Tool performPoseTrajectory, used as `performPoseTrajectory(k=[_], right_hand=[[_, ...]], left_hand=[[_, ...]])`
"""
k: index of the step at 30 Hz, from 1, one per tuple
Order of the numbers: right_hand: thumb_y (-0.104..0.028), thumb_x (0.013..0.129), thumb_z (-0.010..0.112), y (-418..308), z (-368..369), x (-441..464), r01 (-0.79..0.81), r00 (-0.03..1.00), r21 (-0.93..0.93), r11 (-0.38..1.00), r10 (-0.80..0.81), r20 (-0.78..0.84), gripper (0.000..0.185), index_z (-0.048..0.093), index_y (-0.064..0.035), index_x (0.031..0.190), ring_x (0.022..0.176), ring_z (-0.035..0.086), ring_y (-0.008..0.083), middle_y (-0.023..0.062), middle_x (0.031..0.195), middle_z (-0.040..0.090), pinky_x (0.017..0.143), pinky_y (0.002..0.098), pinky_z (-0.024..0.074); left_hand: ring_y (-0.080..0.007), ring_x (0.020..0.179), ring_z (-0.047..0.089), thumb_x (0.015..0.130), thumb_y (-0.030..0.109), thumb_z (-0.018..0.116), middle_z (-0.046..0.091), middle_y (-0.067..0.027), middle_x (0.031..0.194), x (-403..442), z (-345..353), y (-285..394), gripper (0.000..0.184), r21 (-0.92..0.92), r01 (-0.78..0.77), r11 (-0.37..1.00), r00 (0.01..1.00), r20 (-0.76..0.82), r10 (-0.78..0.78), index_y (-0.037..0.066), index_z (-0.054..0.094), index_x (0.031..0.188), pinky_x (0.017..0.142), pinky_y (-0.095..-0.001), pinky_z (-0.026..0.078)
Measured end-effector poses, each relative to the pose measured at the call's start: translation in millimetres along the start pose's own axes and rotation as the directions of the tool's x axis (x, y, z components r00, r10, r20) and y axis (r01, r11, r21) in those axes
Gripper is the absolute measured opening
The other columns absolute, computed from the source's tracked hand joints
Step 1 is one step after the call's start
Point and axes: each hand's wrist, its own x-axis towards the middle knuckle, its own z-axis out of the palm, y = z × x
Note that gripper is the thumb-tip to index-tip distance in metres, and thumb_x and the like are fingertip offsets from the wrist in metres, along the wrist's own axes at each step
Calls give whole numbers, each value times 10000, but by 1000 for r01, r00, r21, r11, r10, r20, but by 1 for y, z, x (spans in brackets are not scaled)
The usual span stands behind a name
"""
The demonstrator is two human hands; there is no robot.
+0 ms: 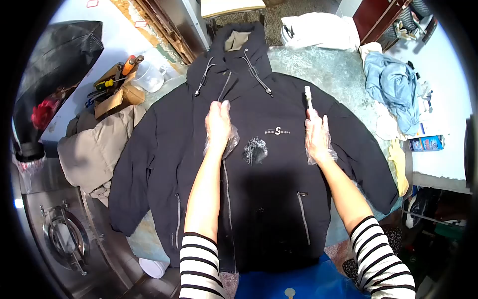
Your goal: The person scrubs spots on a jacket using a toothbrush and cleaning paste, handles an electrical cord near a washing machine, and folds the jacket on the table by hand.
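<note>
A black hooded jacket [199, 164] lies spread out, front up, with its hood at the far side. My left hand [219, 124] is closed on the front edge of the jacket beside the zip. In my right hand [316, 135] is a toothbrush [308, 94], its pale bristle head pointing away from me over the jacket's chest. Between my hands, a whitish foamy patch [255, 151] marks the fabric just below a small printed logo [278, 131]. Thin clear plastic wraps part of both hands.
The jacket rests on a greenish worn table [318, 65]. At left are a beige garment [99, 154] and a cardboard box [117, 99] with tools. To the right lie a blue cloth [393, 84], a yellow glove [398, 167] and a blue can [426, 143]. A white bundle [323, 31] sits behind.
</note>
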Motion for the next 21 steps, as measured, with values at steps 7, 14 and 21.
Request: performPoseTrajectory(k=[7, 14, 21], right_hand=[[-157, 1006, 467, -10, -16, 9, -137, 988, 182, 974, 120, 102, 231, 534, -10, 1171, 1115, 562, 419, 157, 1194, 629, 1023, 463, 407], [-155, 969, 537, -41, -36, 17, -23, 997, 295, 955, 1, 75, 444, 477, -176, 1408, 770, 666, 356, 181, 875, 668, 672, 401, 526], [-113, 892, 586, -87, -25, 3, 269, 879, 96, 958, -285, 383, 364, 628, -232, 1234, 677, 642, 333, 145, 791, 649, 572, 440, 512]], left_hand=[[-355, 755, 629, 1007, 331, 494, 643, -217, 825, 2, 6, -26, 337, -72, 61, 996, 995, 88, -54, -2, 547, 1002, 713, -423, 481], [-322, 747, 612, 1015, 333, 470, 640, -205, 824, 3, 6, -26, 352, -54, 54, 997, 993, 106, -48, -10, 546, 1010, 729, -410, 481], [-381, 860, 642, 1015, 347, 460, 658, -238, 905, 6, 4, -20, 361, -4, 132, 991, 978, 163, -129, -5, 538, 1032, 788, -435, 479]])
